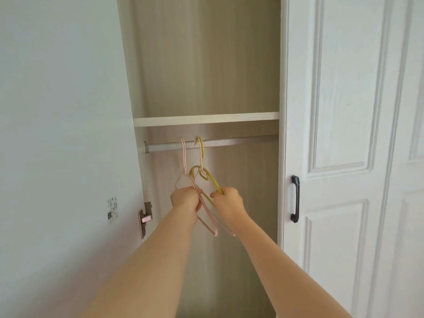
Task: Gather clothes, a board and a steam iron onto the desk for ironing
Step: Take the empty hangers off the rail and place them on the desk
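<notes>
The open wardrobe (206, 65) fills the view from twelve o'clock down to the centre, its swung-out door leaf (57, 111) spreading across nine o'clock and a shut panelled door (344, 111) with a dark handle (295, 198) standing at three o'clock. Inside, a white shelf (206, 121) carries nothing that shows, and the compartment below it holds only the metal rail (229, 142) with bare hangers on it, no garment on any of them. Both forearms reach up from six o'clock to meet just under the rail. The left hand (185, 198) has its fingers curled round the wire of a pink hanger (183, 154) whose hook sits on the rail; the right hand (228, 201), just beside it at its three o'clock, pinches the arm of a yellow hanger (212, 180) whose hook lies below the rail, against the neck of another hanging one (caught on it or merely crossing it, I cannot tell). Holding one hanger in each hand looks like a way to part tangled wires. The clothes, board, steam iron and tabletop are all out of view, so the gathering is probably at an early stage. A hinge (144, 218) and a small sticker (112, 208) sit at eight o'clock.
</notes>
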A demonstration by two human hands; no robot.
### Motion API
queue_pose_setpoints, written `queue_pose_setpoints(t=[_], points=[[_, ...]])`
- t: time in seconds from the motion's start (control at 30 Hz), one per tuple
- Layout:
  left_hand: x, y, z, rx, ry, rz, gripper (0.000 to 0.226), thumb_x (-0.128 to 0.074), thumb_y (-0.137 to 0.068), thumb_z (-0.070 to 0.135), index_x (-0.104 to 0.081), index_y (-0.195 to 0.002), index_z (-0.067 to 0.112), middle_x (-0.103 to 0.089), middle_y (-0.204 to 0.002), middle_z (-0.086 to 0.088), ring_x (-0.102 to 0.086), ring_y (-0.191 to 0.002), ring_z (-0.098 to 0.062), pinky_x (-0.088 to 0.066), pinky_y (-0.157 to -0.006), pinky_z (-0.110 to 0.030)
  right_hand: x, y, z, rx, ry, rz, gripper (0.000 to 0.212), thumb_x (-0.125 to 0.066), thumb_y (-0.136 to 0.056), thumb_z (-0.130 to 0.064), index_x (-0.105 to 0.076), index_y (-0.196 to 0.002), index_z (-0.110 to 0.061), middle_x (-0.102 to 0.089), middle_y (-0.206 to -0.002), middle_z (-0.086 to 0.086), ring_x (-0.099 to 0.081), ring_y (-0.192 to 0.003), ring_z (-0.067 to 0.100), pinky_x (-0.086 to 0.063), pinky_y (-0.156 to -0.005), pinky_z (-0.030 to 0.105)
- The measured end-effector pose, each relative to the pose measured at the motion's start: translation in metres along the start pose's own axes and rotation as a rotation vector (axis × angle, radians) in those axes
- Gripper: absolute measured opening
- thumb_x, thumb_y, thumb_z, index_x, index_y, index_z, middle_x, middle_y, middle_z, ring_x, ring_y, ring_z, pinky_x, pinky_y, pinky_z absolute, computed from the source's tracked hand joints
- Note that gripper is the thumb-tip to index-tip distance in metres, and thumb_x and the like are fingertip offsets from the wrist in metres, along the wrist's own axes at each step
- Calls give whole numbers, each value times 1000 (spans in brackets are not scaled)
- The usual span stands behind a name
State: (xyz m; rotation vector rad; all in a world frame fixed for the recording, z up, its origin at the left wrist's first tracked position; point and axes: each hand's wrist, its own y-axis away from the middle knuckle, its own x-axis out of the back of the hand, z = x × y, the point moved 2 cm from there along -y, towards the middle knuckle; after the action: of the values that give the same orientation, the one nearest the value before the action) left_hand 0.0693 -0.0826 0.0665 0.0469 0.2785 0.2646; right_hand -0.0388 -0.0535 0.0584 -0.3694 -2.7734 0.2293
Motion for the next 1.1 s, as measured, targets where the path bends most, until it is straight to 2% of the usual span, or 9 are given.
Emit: queue_pose_setpoints(t=[0.1,0.2,0.3,0.4,0.53,0.63,0.77,0.9,1.1], points=[[1,32,-17,31,-8,-39,15,-62,-84,-5,-67,-96,4,-60,-75,-7,-53,-59,-16,-48,-50,-23,18,32,11,-37,11,35,23,-46,-94,-17,-44,-71,-13,-43,-64,-2,-37,-50,12,-31,-43,21],[5,64,-37,69,-9,-84,17,-61,-84,-5,-66,-96,6,-60,-76,-6,-55,-60,-15,-47,-49,-23,34,69,21,-65,13,52,18,-47,-94,-16,-53,-79,-10,-45,-64,-2,-41,-53,12,-35,-47,21],[15,98,-59,105,-11,-112,15,-61,-86,-3,-67,-96,6,-61,-77,-7,-55,-62,-16,-50,-58,-26,46,109,32,-104,18,71,20,-47,-95,-17,-62,-92,-4,-49,-67,0,-45,-57,13,-38,-50,22],[32,133,-77,127,-32,-139,11,-61,-88,1,-67,-86,10,-62,-78,-6,-54,-64,-15,-51,-63,-27,52,151,44,-139,19,92,24,-47,-95,-18,-63,-100,-1,-51,-74,6,-47,-63,17,-40,-55,25],[64,188,-102,209,1,-204,10,-61,-90,4,-66,-97,10,-63,-85,-7,-56,-74,-16,-51,-65,-29,58,217,61,-170,4,139,23,-46,-97,-20,-64,-95,-5,-50,-71,4,-47,-60,14,-39,-50,22],[93,229,-120,260,-18,-235,7,-59,-92,7,-64,-94,12,-62,-87,-7,-56,-79,-17,-50,-66,-29,60,270,73,-181,12,160,23,-46,-97,-22,-60,-83,-11,-48,-65,0,-44,-54,12,-37,-47,20],[137,273,-140,316,5,-278,8,-58,-93,6,-63,-99,7,-60,-88,-8,-58,-79,-19,-51,-63,-29,57,339,88,-237,-17,185,23,-44,-97,-19,-65,-92,-11,-57,-73,2,-50,-62,13,-42,-53,23],[179,311,-156,338,46,-334,8,-56,-92,1,-62,-96,5,-60,-85,-10,-58,-76,-20,-54,-60,-30,49,399,96,-285,-5,177,24,-42,-96,-16,-65,-93,-11,-59,-74,1,-49,-60,12,-38,-51,21],[233,371,-183,382,-24,-371,12,-58,-90,0,-63,-98,8,-63,-89,-10,-59,-76,-21,-55,-78,-41,28,478,103,-346,-49,168,21,-42,-96,-18,-63,-94,-19,-59,-77,1,-52,-67,13,-44,-60,25]])
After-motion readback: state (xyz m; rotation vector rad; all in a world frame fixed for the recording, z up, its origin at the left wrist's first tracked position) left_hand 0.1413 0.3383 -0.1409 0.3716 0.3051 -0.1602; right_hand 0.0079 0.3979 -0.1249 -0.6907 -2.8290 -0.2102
